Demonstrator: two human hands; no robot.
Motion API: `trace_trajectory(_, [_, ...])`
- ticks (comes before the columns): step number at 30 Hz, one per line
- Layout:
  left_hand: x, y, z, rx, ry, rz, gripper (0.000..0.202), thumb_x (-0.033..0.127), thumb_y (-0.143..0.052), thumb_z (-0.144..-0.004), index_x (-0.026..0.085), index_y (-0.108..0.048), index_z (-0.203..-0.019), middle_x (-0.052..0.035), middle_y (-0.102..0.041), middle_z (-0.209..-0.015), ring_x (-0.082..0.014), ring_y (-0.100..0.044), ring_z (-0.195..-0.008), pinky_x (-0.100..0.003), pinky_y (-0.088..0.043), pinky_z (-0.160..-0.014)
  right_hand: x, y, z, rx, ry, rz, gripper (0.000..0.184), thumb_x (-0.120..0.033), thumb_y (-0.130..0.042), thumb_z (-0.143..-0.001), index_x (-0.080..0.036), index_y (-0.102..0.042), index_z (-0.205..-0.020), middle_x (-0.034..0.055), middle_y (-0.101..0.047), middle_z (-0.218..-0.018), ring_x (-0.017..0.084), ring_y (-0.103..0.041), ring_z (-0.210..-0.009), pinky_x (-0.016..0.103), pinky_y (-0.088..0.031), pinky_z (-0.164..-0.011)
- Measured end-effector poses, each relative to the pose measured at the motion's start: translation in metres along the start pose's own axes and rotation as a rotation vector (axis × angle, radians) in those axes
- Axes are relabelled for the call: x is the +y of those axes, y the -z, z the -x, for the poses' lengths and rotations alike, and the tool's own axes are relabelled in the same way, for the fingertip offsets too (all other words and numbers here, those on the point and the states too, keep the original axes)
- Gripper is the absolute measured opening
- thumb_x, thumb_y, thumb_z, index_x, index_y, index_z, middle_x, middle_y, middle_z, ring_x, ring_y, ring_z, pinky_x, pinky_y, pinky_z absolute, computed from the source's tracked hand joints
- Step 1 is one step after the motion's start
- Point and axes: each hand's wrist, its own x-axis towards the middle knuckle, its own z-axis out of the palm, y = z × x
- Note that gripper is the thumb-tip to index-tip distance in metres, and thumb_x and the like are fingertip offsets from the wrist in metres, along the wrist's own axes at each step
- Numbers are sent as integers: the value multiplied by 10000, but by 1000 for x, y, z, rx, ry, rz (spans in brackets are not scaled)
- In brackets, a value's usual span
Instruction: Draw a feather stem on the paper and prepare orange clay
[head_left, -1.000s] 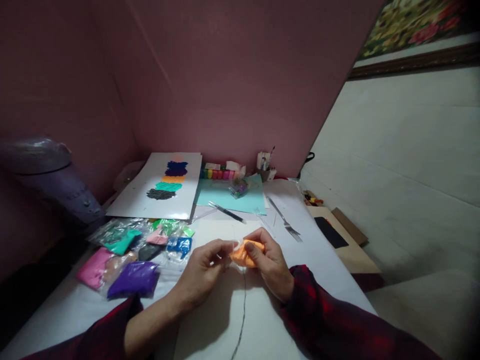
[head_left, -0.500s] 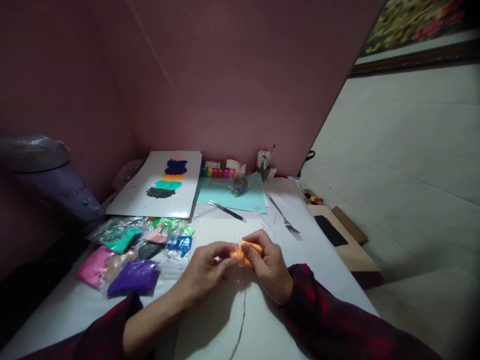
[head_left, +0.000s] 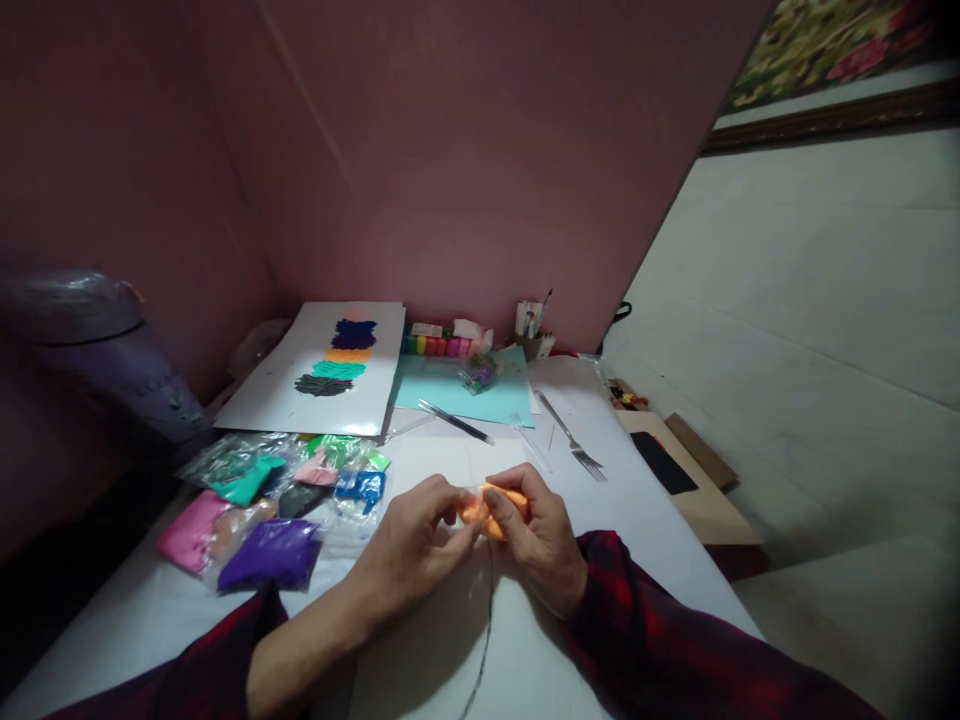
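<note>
Both my hands meet over the white table [head_left: 660,540], closed around a small orange lump of clay in clear plastic wrap [head_left: 491,510]. My right hand [head_left: 536,540] grips it from the right with thumb on top. My left hand [head_left: 416,545] pinches its left end with the fingertips. A thin dark line [head_left: 484,630] runs down the table below the lump.
Several bagged clay pieces, purple [head_left: 270,555], pink [head_left: 184,530], teal [head_left: 244,480] and blue [head_left: 358,487], lie to the left. Behind are a white sheet with colour patches [head_left: 330,365], a teal sheet [head_left: 450,385], a pen [head_left: 454,422], a fork [head_left: 570,435], small pots [head_left: 439,345] and a purple appliance [head_left: 105,355].
My hands have drawn closer together around the orange lump, and the left fingertips now press against it. The lump shows less between the fingers than a second ago.
</note>
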Motion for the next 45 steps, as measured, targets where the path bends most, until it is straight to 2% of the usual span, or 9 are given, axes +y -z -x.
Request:
trace_trajectory(6, [3,1,-2,10,52,-6,144,271,-577,-869,159,-634,-798,8,-563,-661,-96,-448,-552,-214,-372,-519,-2,1,2,-14,-24,5,208,-392,-517,-953,-187,-555,-954,18,-636,-776,138,-613,-655,253,-482,-582])
trace_trajectory(12, [-2,-1,-1,-28,85,-43,111,227,-546,-825,153,-624,-798,-2,-578,-662,-102,-459,-544,-213,-357,-507,-6,1,3,-78,-5,99,166,-354,-511,-953,-189,-532,-950,21,-631,-798,135,-601,-656,248,-467,-574])
trace_trajectory(18, [-2,-5,1,22,72,-118,96,238,-528,-797,167,-584,-763,-6,-569,-650,-111,-465,-536,-224,-357,-519,-14,-1,6,-129,43,131,137,-320,-467,-972,-193,-515,-952,23,-628,-776,138,-595,-640,250,-461,-567])
trace_trajectory(22, [-1,-8,3,55,82,-144,114,277,-539,-775,184,-530,-710,1,-548,-619,-114,-458,-523,-224,-349,-511,-17,-2,9,-156,69,153,134,-303,-427,-986,-198,-504,-955,19,-614,-752,138,-582,-619,253,-448,-557])
trace_trajectory(32, [-2,-10,2,7,101,-267,216,259,-499,-769,217,-361,-608,16,-453,-540,-109,-376,-479,-231,-252,-478,-15,-4,12,-165,93,224,137,-305,-419,-988,-210,-511,-953,13,-597,-732,145,-578,-607,256,-434,-542])
trace_trajectory(36, [0,-2,0,-74,104,-142,241,275,-514,-794,201,-383,-605,23,-455,-555,-104,-380,-510,-228,-258,-496,-13,-3,12,-171,85,192,156,-321,-427,-988,-203,-522,-950,13,-588,-734,142,-575,-616,261,-445,-561])
trace_trajectory(39, [3,7,-3,-132,135,92,226,297,-525,-830,176,-492,-642,19,-500,-599,-101,-415,-552,-222,-302,-519,-11,-1,10,-162,18,47,166,-356,-451,-985,-203,-514,-973,5,-596,-741,137,-583,-605,265,-471,-567])
trace_trajectory(43, [4,16,-6,-225,357,517,298,455,-587,-832,166,-564,-762,52,-485,-546,-79,-399,-436,-200,-313,-420,-10,0,4,-143,-93,-200,210,-418,-502,-960,-208,-493,-952,-11,-593,-745,122,-572,-560,257,-484,-522])
trace_trajectory(45, [3,19,-8,-211,439,594,301,449,-635,-796,165,-551,-744,66,-475,-515,-62,-370,-388,-183,-286,-378,-10,0,1,-141,-125,-249,235,-438,-522,-947,-205,-492,-933,-20,-585,-722,114,-557,-538,247,-470,-501])
